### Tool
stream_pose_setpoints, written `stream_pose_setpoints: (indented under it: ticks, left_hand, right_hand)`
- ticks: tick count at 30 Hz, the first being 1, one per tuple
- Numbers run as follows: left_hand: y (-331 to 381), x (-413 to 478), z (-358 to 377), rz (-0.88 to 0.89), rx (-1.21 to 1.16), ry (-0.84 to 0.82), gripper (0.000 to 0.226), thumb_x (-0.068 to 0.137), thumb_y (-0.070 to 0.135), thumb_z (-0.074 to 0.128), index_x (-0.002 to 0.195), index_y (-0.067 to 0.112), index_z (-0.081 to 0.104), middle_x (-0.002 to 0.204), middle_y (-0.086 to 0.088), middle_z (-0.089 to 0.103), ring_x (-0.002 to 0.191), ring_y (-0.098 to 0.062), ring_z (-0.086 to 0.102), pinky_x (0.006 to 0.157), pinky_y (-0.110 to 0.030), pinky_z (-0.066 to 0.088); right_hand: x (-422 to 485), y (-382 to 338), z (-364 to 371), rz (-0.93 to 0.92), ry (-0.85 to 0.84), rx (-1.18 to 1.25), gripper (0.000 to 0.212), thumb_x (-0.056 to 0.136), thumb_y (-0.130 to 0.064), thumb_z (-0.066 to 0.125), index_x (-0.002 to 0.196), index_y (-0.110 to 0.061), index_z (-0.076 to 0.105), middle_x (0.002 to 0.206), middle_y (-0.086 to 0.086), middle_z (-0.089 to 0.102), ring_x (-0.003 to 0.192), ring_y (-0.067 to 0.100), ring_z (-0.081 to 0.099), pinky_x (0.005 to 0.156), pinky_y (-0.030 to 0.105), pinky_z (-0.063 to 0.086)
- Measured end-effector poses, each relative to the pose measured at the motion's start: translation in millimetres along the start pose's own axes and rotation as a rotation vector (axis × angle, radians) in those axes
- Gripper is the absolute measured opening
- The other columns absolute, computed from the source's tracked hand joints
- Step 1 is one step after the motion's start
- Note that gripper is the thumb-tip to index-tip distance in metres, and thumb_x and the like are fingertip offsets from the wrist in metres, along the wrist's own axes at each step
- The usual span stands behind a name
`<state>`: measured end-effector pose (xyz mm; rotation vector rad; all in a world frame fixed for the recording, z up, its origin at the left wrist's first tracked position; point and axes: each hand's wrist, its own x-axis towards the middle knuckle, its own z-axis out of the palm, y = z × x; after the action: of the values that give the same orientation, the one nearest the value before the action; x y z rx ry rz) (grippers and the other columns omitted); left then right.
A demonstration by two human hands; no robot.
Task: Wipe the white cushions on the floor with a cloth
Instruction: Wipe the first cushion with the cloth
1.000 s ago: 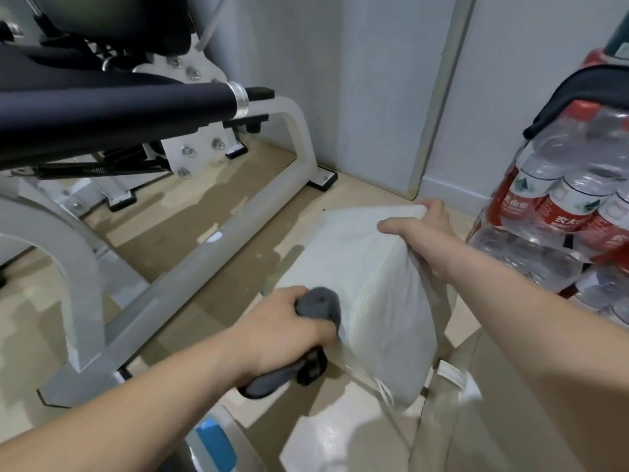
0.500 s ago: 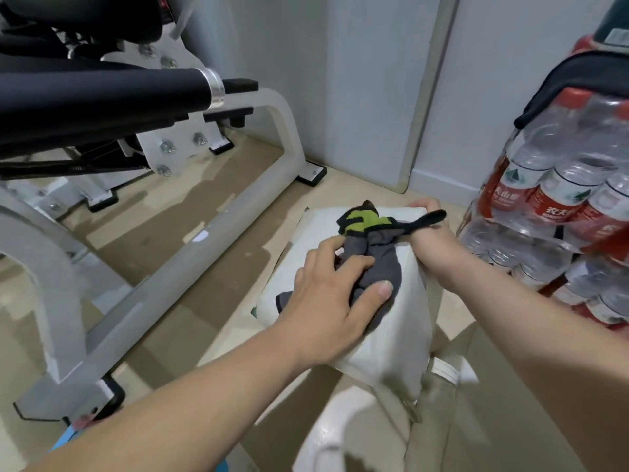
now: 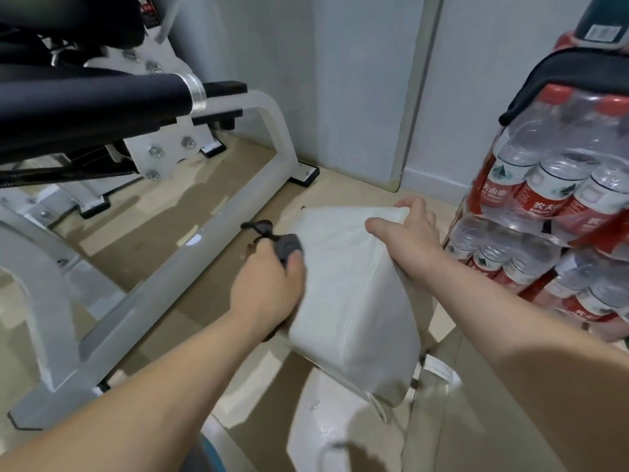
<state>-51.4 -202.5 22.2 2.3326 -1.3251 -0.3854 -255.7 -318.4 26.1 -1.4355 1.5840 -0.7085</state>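
head | left hand [image 3: 269, 291] grips cloth [image 3: 288, 248] | right hand [image 3: 406, 233] grips cushion [image 3: 343, 287] | bottles [image 3: 551, 189] read "nongfu"

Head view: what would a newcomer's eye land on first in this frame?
The white cushion in the middle, held tilted, with the right hand gripping its far top edge and the left hand holding a bunched grey cloth at its left edge. Next come the shrink-wrapped packs of red-labelled water bottles stacked at the right, and the grey exercise machine frame with its black padded bar filling the left.
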Motion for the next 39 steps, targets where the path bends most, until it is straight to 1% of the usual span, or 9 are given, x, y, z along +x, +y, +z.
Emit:
stream_pose_setpoints:
  ticks: [6, 11, 14, 21, 27, 29, 33, 36, 39]
  left_hand:
    - [42.0, -43.5, -17.6, 0.5, -0.118, -0.174, 0.033, 0.089, 0.058, 0.064, 0.102, 0.034, 0.045, 0.101, 0.012, 0.052, 0.085, -0.013, 0.053, 0.069, -0.032, 0.043]
    - [-30.3, 20.5, -5.4, 0.066, 0.006, -0.112, 0.043, 0.091, 0.062, 0.051, 0.105, 0.021, 0.046, 0.097, -0.006, 0.065, 0.075, -0.021, 0.063, 0.062, -0.033, 0.048]
    - [-25.8, 13.2, -5.1, -0.077, 0.01, -0.047, 0.049, 0.099, 0.055, 0.048, 0.114, 0.008, 0.047, 0.096, -0.014, 0.069, 0.079, -0.031, 0.067, 0.065, -0.036, 0.052]
    - [60.9, -57.4, -15.4, 0.514, -0.105, -0.242, 0.033, 0.094, 0.057, 0.058, 0.106, 0.03, 0.043, 0.1, 0.008, 0.052, 0.08, -0.019, 0.053, 0.067, -0.036, 0.042]
    - [-16.5, 17.8, -0.4, -0.062, 0.01, -0.009, 0.05, 0.1, 0.058, 0.046, 0.114, 0.01, 0.046, 0.095, -0.012, 0.071, 0.08, -0.032, 0.067, 0.072, -0.043, 0.056]
    - [-19.1, 15.1, 0.2, -0.105, 0.001, 0.004, 0.055, 0.103, 0.057, 0.039, 0.113, 0.003, 0.048, 0.089, -0.017, 0.071, 0.081, -0.036, 0.069, 0.071, -0.043, 0.056]
    - [41.4, -31.6, -5.2, 0.298, -0.124, -0.058, 0.031, 0.102, 0.054, 0.046, 0.103, 0.022, 0.046, 0.101, -0.005, 0.063, 0.092, -0.034, 0.061, 0.072, -0.041, 0.045]
    - [65.7, -43.3, -4.6, 0.649, -0.111, -0.091, 0.034, 0.096, 0.056, 0.053, 0.109, 0.025, 0.048, 0.104, 0.005, 0.048, 0.084, -0.023, 0.054, 0.067, -0.04, 0.045]
    - [51.6, -20.9, -6.9, 0.64, -0.094, -0.006, 0.038, 0.092, 0.047, 0.064, 0.119, 0.024, 0.05, 0.113, 0.003, 0.05, 0.093, -0.022, 0.054, 0.07, -0.04, 0.047]
  right_hand:
    - [1.3, 0.8, 0.3, -0.025, 0.021, -0.009, 0.052, 0.085, -0.044, 0.071, 0.126, -0.033, 0.041, 0.13, 0.001, 0.039, 0.134, 0.032, 0.041, 0.096, 0.04, 0.035]
    - [0.1, 7.8, -4.6, 0.019, 0.069, 0.074, 0.047, 0.087, -0.038, 0.073, 0.123, -0.031, 0.043, 0.135, 0.003, 0.042, 0.136, 0.033, 0.039, 0.11, 0.049, 0.036]
    - [-2.2, 7.8, -3.8, 0.007, 0.08, 0.063, 0.046, 0.088, -0.036, 0.072, 0.124, -0.031, 0.043, 0.132, 0.002, 0.041, 0.135, 0.032, 0.04, 0.103, 0.044, 0.035]
    - [-6.0, -1.3, -0.7, -0.019, 0.047, 0.059, 0.054, 0.07, -0.046, 0.059, 0.12, -0.03, 0.046, 0.125, 0.002, 0.043, 0.128, 0.031, 0.044, 0.095, 0.037, 0.035]
    - [-2.6, 13.3, -8.9, 0.033, 0.066, 0.096, 0.045, 0.089, -0.035, 0.073, 0.123, -0.031, 0.044, 0.13, 0.0, 0.041, 0.135, 0.031, 0.04, 0.105, 0.044, 0.036]
    - [-3.8, 13.3, -9.9, 0.012, 0.045, 0.081, 0.043, 0.091, -0.036, 0.072, 0.124, -0.032, 0.043, 0.13, -0.001, 0.039, 0.136, 0.03, 0.039, 0.099, 0.041, 0.034]
    - [-10.7, 4.3, -3.6, -0.08, 0.004, -0.001, 0.034, 0.102, -0.059, 0.049, 0.124, -0.035, 0.045, 0.137, 0.0, 0.043, 0.139, 0.024, 0.038, 0.097, 0.035, 0.027]
    - [-17.5, -2.3, 2.4, -0.174, -0.041, 0.087, 0.046, 0.091, -0.08, 0.03, 0.105, -0.04, 0.05, 0.129, -0.001, 0.05, 0.135, 0.024, 0.043, 0.111, 0.043, 0.034]
    - [-20.3, -5.2, 4.4, -0.189, -0.058, 0.102, 0.033, 0.087, -0.068, 0.034, 0.094, -0.04, 0.05, 0.123, -0.003, 0.052, 0.132, 0.022, 0.044, 0.111, 0.044, 0.034]
